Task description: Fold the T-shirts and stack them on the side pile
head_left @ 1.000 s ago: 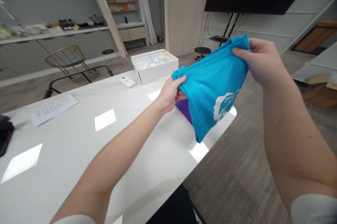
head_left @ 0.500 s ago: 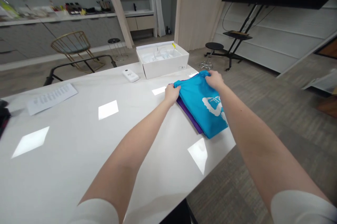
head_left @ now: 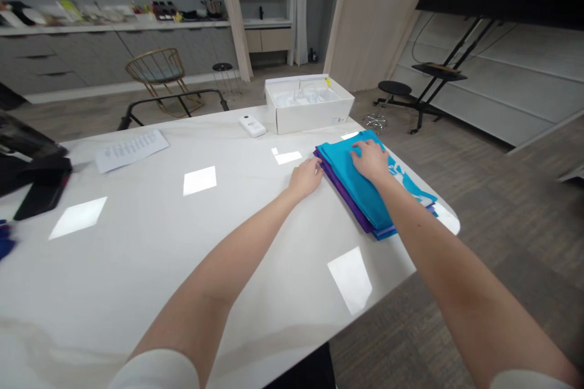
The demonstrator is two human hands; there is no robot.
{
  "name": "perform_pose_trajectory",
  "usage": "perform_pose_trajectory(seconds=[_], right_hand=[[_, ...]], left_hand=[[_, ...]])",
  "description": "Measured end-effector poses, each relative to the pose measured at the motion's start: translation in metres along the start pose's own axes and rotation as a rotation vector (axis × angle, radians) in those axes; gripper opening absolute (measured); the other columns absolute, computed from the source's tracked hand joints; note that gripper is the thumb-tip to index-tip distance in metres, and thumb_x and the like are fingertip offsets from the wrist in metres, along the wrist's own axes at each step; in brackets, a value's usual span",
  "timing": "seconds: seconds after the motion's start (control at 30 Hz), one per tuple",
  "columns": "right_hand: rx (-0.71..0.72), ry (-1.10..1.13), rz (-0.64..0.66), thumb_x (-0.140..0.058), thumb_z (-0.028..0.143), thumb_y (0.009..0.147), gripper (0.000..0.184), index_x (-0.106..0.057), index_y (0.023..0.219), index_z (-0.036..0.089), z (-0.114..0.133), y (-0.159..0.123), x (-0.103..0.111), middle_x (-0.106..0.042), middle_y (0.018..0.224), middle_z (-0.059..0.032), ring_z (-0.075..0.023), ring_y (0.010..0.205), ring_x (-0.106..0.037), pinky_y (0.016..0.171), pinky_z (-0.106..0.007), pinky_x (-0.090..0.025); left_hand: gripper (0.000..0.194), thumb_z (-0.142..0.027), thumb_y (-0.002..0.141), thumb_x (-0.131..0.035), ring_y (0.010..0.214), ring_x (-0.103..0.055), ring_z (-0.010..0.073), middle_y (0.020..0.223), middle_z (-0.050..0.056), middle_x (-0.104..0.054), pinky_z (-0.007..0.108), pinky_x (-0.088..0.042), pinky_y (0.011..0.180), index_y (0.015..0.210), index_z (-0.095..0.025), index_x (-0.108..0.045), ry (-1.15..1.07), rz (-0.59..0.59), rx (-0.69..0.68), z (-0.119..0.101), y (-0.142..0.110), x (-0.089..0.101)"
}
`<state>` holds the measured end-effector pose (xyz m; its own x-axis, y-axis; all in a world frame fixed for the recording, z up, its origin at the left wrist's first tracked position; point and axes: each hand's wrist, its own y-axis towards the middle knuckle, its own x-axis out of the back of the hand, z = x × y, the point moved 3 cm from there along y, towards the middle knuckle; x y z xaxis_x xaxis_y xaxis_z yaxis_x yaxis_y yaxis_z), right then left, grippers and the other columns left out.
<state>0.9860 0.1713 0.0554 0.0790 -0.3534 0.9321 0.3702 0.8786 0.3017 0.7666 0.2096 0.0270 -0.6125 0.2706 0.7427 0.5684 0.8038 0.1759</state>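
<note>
A folded turquoise shirt (head_left: pixel 349 164) with a white print lies on top of a folded purple garment (head_left: pixel 344 194). The stack rests near the right end of the white table (head_left: pixel 255 237). My right hand (head_left: pixel 371 161) lies on the turquoise cloth with its fingers spread, holding nothing. At the stack's left side is my left hand (head_left: pixel 305 179), fingers loosely bent and apart, the tips by the edge of the purple cloth. Whether those tips touch the cloth, I cannot tell. My right forearm hides part of the print.
Beyond the stack stands an open white box (head_left: pixel 314 115) with clear plastic inside. A small white device (head_left: pixel 252 126) and a printed sheet (head_left: pixel 132 150) lie farther left. A black object (head_left: pixel 45 188) sits at the left edge. Past the table's right edge is a black stool (head_left: pixel 395 88).
Both hands have let go of the turquoise shirt's upper edge. It now lies flat on the stack; my right hand rests on it and the left is at its side. The view has swung left.
</note>
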Motion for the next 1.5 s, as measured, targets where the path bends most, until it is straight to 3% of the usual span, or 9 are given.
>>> perform_pose_trajectory(seconds=[0.13, 0.23, 0.43, 0.67, 1.0, 1.13, 1.23, 1.4, 1.5], right_hand=[[0.226, 0.17, 0.132, -0.055, 0.029, 0.096, 0.026, -0.072, 0.114, 0.019, 0.064, -0.028, -0.005, -0.069, 0.107, -0.0103, -0.0242, 0.096, -0.063, 0.087, -0.034, -0.046], [0.369, 0.301, 0.28, -0.059, 0.029, 0.095, 0.023, -0.073, 0.111, 0.02, 0.126, -0.057, -0.025, -0.072, 0.097, -0.0043, -0.0174, 0.081, -0.062, 0.077, -0.027, -0.044], [0.454, 0.483, 0.443, -0.061, 0.028, 0.096, 0.018, -0.073, 0.107, 0.022, 0.27, -0.116, -0.062, -0.072, 0.09, 0.0005, -0.0141, 0.076, -0.061, 0.077, -0.025, -0.043], [0.64, 0.641, 0.572, -0.06, 0.03, 0.095, 0.019, -0.073, 0.107, 0.022, 0.444, -0.184, -0.096, -0.071, 0.089, 0.0006, -0.0136, 0.075, -0.06, 0.074, -0.025, -0.042], [0.971, 0.717, 0.737, -0.063, 0.023, 0.094, 0.016, -0.074, 0.106, 0.021, 0.667, -0.297, -0.121, -0.071, 0.09, 0.0001, -0.0147, 0.081, -0.062, 0.08, -0.026, -0.045], [1.07, 0.687, 0.722, -0.061, 0.02, 0.095, 0.019, -0.073, 0.109, 0.021, 0.721, -0.335, -0.12, -0.072, 0.096, -0.0014, -0.0164, 0.084, -0.063, 0.082, -0.027, -0.045], [1.103, 0.699, 0.697, -0.06, 0.019, 0.095, 0.021, -0.071, 0.112, 0.022, 0.743, -0.354, -0.121, -0.071, 0.1, -0.0016, -0.0169, 0.085, -0.062, 0.082, -0.028, -0.045], [1.078, 0.738, 0.649, -0.058, 0.021, 0.098, 0.029, -0.064, 0.127, 0.022, 0.758, -0.372, -0.12, -0.067, 0.102, -0.0034, -0.0181, 0.089, -0.061, 0.084, -0.029, -0.047], [1.047, 0.761, 0.584, -0.057, 0.021, 0.098, 0.045, -0.056, 0.142, 0.026, 0.757, -0.374, -0.114, -0.061, 0.115, -0.0065, -0.0196, 0.095, -0.061, 0.082, -0.029, -0.048]], left_hand=[[0.031, -0.025, 0.096, -0.046, 0.102, -0.067, 0.0298, 0.108, 0.012, -0.073, 0.039, -0.049, 0.087, 0.108, -0.018, -0.073, 0.025, 0.053, 0.162, 0.027, -0.033, 0.028], [0.029, -0.024, 0.093, -0.048, 0.1, -0.068, 0.0272, 0.107, 0.01, -0.074, 0.035, -0.049, 0.084, 0.106, -0.02, -0.074, 0.118, 0.039, 0.229, 0.053, -0.072, 0.059], [0.029, -0.028, 0.096, -0.047, 0.099, -0.068, 0.0231, 0.108, 0.005, -0.074, 0.031, -0.049, 0.082, 0.107, -0.022, -0.073, 0.228, -0.021, 0.364, 0.128, -0.176, 0.137], [0.029, -0.021, 0.096, -0.046, 0.099, -0.068, 0.0224, 0.109, 0.005, -0.072, 0.034, -0.046, 0.085, 0.111, -0.019, -0.071, 0.49, -0.161, 0.48, 0.219, -0.323, 0.235], [0.029, -0.022, 0.099, -0.045, 0.112, -0.058, 0.0293, 0.119, 0.012, -0.066, 0.045, -0.037, 0.092, 0.118, -0.019, -0.066, 0.79, -0.497, 0.852, 0.29, -0.501, 0.355], [0.029, -0.027, 0.1, -0.045, 0.113, -0.055, 0.0324, 0.121, 0.015, -0.064, 0.046, -0.037, 0.091, 0.121, -0.018, -0.064, 0.828, -0.615, 1.035, 0.315, -0.55, 0.377], [0.026, -0.029, 0.101, -0.046, 0.11, -0.056, 0.032, 0.119, 0.013, -0.064, 0.044, -0.038, 0.087, 0.114, -0.018, -0.065, 0.832, -0.623, 1.054, 0.328, -0.57, 0.379], [0.023, -0.028, 0.104, -0.044, 0.103, -0.059, 0.0297, 0.107, 0.01, -0.066, 0.042, -0.038, 0.082, 0.101, -0.017, -0.064, 0.827, -0.661, 1.042, 0.331, -0.578, 0.38], [0.021, -0.027, 0.104, -0.045, 0.102, -0.059, 0.0279, 0.103, 0.009, -0.066, 0.04, -0.038, 0.083, 0.1, -0.017, -0.063, 0.765, -0.681, 0.911, 0.322, -0.571, 0.379]])
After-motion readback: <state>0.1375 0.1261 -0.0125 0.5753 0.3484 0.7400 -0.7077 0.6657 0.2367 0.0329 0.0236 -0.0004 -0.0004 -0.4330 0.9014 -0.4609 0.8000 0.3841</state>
